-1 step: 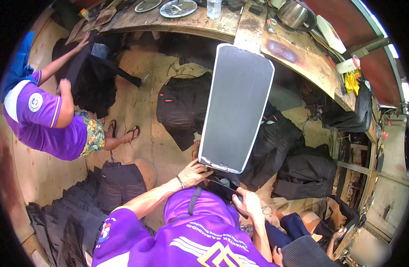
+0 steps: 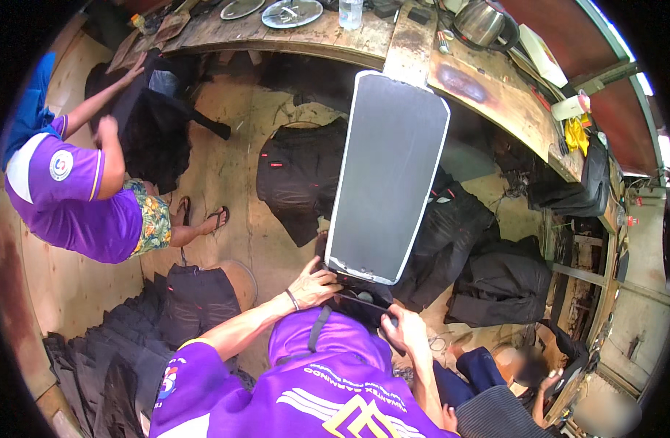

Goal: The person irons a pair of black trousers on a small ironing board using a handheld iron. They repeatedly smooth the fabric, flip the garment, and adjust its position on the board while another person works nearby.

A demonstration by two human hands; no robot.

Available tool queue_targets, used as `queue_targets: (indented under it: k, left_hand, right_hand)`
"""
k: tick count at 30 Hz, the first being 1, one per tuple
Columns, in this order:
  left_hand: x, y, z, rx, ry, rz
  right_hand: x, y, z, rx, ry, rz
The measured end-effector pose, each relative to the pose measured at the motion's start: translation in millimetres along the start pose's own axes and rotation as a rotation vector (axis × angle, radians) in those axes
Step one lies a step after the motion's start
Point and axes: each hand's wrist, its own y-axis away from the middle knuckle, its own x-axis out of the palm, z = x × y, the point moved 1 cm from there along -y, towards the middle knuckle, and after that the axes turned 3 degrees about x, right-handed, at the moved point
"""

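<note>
A long grey board [image 2: 390, 168] with a white rim and rounded corners stretches away from me. Its near end sits just above my hands. My left hand [image 2: 314, 285], with a band on the wrist, grips a dark garment [image 2: 357, 303] bunched at the board's near edge. My right hand [image 2: 406, 332] holds the same dark cloth lower down, close to my purple shirt. Most of the garment is hidden under my hands and the board.
At the left, another person in a purple shirt [image 2: 65, 197] presses a dark garment [image 2: 149, 124] against a curved wooden counter [image 2: 335, 40] bearing plates and a kettle [image 2: 481, 22]. Dark trousers [image 2: 298, 175] lie on the floor, with piles [image 2: 495, 281] right and lower left [image 2: 131, 343].
</note>
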Motion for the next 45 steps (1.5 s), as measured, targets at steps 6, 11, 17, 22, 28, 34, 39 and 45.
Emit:
queue_targets:
  k: [6, 11, 17, 22, 28, 34, 39, 45]
  left_hand:
    - [-63.0, 3.8, -5.7, 0.004, -0.052, -0.140]
    - [-149.2, -75.6, 37.9, -0.030, -0.225, -0.439]
    - [-267.5, -260.0, 119.4, -0.227, -0.434, -0.524]
    - [-247.4, -274.8, 82.9, 0.001, -0.074, -0.611]
    - [-154.1, -248.9, 64.5, -0.069, -0.250, -0.135]
    - [-190.2, -401.3, 125.3, -0.231, -0.438, -0.239]
    - [-222.1, -479.5, 168.0, -0.268, -0.195, -0.043]
    - [-242.4, -352.2, 171.5, -0.304, 0.707, -1.010]
  right_hand:
    - [-18.4, -25.6, -3.7, 0.047, -0.152, 0.004]
    - [-105.2, -63.0, 16.2, -0.167, -0.276, -0.173]
    - [-228.4, -158.7, 82.8, -0.105, -0.312, -0.657]
    - [-221.8, -156.7, 62.1, -0.075, -0.442, -0.711]
    - [-104.8, -88.0, 43.9, 0.183, -0.732, -0.501]
    - [-132.2, -118.7, 110.6, 0.149, -0.715, -0.503]
    - [-162.9, -181.9, 123.8, 0.255, -0.517, -0.522]
    - [-147.2, -196.5, 97.1, 0.191, -0.858, -0.633]
